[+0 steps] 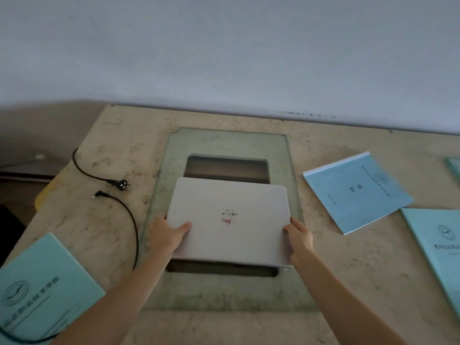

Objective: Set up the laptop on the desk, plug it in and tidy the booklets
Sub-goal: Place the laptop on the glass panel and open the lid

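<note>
A closed silver laptop with a round sticker on its lid is held just above a glass pane set in the desk. My left hand grips its left edge and my right hand grips its right edge. A black power cable lies to the left, with a wall plug and a barrel connector loose on the desk. One blue booklet lies to the right, a teal booklet at the right edge, and another teal booklet at the front left.
The beige marbled desk meets a pale wall at the back. A dark rectangular opening shows under the glass behind the laptop. A sliver of another teal item sits at the far right. Left of the desk is a dark drop.
</note>
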Motion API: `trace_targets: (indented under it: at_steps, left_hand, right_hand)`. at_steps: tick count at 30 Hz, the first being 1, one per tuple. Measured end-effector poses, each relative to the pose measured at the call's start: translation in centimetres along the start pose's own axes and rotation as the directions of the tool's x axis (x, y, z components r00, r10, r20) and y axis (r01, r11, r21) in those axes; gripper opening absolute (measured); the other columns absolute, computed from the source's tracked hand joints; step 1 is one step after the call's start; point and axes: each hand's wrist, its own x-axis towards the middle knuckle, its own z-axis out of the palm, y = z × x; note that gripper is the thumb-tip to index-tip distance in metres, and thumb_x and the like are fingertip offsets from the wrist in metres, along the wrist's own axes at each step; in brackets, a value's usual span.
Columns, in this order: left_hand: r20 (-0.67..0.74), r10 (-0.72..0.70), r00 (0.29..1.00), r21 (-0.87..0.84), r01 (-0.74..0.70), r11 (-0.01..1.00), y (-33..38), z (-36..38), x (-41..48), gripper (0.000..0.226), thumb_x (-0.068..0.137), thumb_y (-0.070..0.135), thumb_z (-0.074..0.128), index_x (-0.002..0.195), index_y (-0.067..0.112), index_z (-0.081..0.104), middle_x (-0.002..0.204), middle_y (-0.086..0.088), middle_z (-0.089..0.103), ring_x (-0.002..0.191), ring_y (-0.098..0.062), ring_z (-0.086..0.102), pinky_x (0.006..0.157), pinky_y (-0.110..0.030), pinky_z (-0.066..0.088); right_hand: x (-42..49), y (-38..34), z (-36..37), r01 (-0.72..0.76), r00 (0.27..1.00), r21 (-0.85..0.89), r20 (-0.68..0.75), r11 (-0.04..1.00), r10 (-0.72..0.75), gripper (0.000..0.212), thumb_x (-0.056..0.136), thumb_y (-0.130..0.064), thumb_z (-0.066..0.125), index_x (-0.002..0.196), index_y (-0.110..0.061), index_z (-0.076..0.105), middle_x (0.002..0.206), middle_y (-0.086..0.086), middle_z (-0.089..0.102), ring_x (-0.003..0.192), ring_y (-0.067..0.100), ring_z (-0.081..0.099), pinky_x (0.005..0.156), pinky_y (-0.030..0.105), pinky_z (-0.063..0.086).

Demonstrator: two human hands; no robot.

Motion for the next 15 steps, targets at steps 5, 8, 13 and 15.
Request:
trace_targets:
  at_steps: [5,8,13,15]
  left_hand:
    - [-0.055,0.013,0.998,0.183,-0.002,0.983,-0.1,0.4,-0.9,0.068,0.071,0.04,0.074,0.124,0.005,0.049,0.126,-0.019,0.054,0.12,-0.039,0.047,0.098,-0.053,0.041]
    - [-0.075,0.045,0.996,0.217,-0.028,0.976,0.1,0.3,-1.3,0.068,0.073,0.038,0.073,0.127,0.005,0.049,0.126,-0.02,0.053,0.122,-0.04,0.044,0.099,-0.055,0.039]
    - [-0.045,0.064,0.997,0.253,-0.05,0.966,0.3,-0.1,-1.6,0.061,0.077,0.033,0.069,0.127,0.004,0.048,0.128,-0.024,0.048,0.124,-0.039,0.04,0.1,-0.049,0.039]
    - [-0.034,0.084,0.996,0.265,-0.072,0.962,0.3,-0.2,-1.7,0.057,0.078,0.03,0.068,0.125,0.003,0.049,0.126,-0.025,0.048,0.124,-0.038,0.04,0.098,-0.045,0.04]
  right_hand:
    - [-0.1,0.3,0.2,0.108,0.994,-0.124,0.04,0.986,-0.104,0.037,0.087,-0.006,0.044,0.114,-0.021,0.063,0.083,-0.01,0.062,0.071,0.011,0.055,0.056,0.025,0.04]
    - [-0.2,0.9,0.1,0.095,0.995,-0.195,0.033,0.976,-0.09,0.035,0.086,-0.008,0.043,0.111,-0.019,0.065,0.104,0.006,0.059,0.083,0.019,0.053,0.067,0.03,0.04]
    - [0.4,0.5,-0.2,0.085,0.995,-0.272,0.068,0.959,-0.07,0.017,0.082,-0.007,0.042,0.085,0.001,0.056,0.101,0.019,0.053,0.077,0.024,0.042,0.059,0.032,0.026]
    - [0.7,0.2,-0.2,0.089,0.994,-0.278,0.088,0.957,-0.067,0.008,0.081,-0.005,0.041,0.075,-0.007,0.046,0.091,0.015,0.042,0.077,0.024,0.034,0.059,0.033,0.019]
